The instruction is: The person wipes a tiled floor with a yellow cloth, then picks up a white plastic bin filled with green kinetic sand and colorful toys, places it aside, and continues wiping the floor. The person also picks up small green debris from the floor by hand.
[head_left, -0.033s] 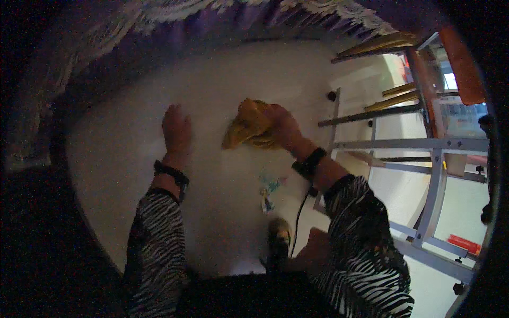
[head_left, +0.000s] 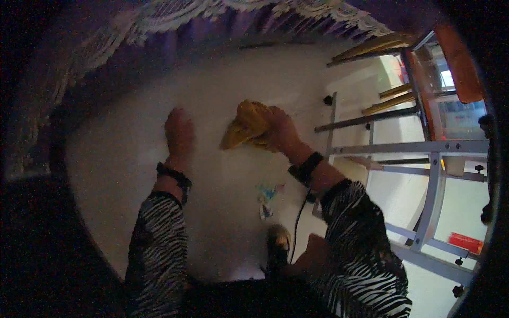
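My right hand (head_left: pixel 281 130) is closed on a yellow-brown cloth (head_left: pixel 246 124), which is bunched against the pale floor (head_left: pixel 222 191). Part of the cloth is hidden under the fingers. Over to the left, my left hand (head_left: pixel 180 130) is at or just above the floor with nothing visible in it. Its fingers are blurred, so their shape is unclear. Between my forearms and nearer to me lies a small crumpled piece (head_left: pixel 266 199) in blue-green and white, perhaps a wrapper.
A grey metal frame (head_left: pixel 432 191) with black knobs stands on the right, beside dark and yellowish legs (head_left: pixel 371 119). A black cable (head_left: pixel 298 222) runs near my right forearm. Lace-edged purple fabric (head_left: pixel 212 26) hangs along the far side. A dark shoe (head_left: pixel 278 244) is close to me.
The view has shifted very slightly. My right hand still grips the cloth, and both hands are in nearly the same places.
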Demonstrator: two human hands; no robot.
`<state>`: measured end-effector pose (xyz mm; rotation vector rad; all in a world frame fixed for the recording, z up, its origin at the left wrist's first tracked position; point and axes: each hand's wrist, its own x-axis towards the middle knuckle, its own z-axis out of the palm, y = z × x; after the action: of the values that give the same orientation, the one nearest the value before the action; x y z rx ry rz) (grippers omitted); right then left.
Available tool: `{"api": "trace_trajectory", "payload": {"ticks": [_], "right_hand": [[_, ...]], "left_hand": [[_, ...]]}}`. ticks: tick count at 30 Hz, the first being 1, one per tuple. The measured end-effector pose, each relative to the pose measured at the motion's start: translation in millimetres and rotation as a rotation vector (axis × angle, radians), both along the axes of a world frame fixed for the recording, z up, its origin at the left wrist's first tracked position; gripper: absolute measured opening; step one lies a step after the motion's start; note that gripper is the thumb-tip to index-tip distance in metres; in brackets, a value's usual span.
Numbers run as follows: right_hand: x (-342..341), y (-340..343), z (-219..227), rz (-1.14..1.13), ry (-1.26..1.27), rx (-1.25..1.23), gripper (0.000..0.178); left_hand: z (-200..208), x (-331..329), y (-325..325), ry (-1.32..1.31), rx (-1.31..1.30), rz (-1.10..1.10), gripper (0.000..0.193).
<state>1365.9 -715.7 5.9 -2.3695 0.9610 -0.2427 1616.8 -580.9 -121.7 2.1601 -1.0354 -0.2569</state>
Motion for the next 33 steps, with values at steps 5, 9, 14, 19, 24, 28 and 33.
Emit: {"api": "trace_trajectory", "payload": {"ticks": [5, 9, 14, 19, 24, 28, 33], "right_hand": [[16.0, -48.7, 12.6, -0.104, -0.019, -0.321, 0.056], [33.0, -70.8, -36.0, 0.005, 0.224, -0.685, 0.066], [37.6, -95.7, -86.3, -0.142, 0.225, -0.622, 0.072], [22.1, -192.1, -87.5, -0.069, 0.188, -0.639, 0.053], [-10.7, -297.4, -77.0, -0.444, 0.338, -0.309, 0.047], [-25.9, -333.1, -69.7, -0.327, 0.37, -0.671, 0.049], [-18.9, -346.8, -78.8, 0.069, 0.958, -0.857, 0.048]], "left_hand": [[12.7, -25.8, -42.5, 0.409, -0.213, 0.009, 0.05], [11.2, -35.3, -40.5, -0.34, 0.339, -0.091, 0.053], [11.2, -32.6, -35.6, -0.412, 0.388, -0.096, 0.054], [8.9, -36.9, -21.6, -0.414, 0.379, -0.101, 0.053], [8.1, -41.0, -15.3, -0.439, 0.377, -0.112, 0.054], [9.2, -39.1, -11.7, -0.361, 0.431, -0.15, 0.057], [12.8, -46.4, -5.5, -0.478, 0.294, -0.145, 0.058]]}}
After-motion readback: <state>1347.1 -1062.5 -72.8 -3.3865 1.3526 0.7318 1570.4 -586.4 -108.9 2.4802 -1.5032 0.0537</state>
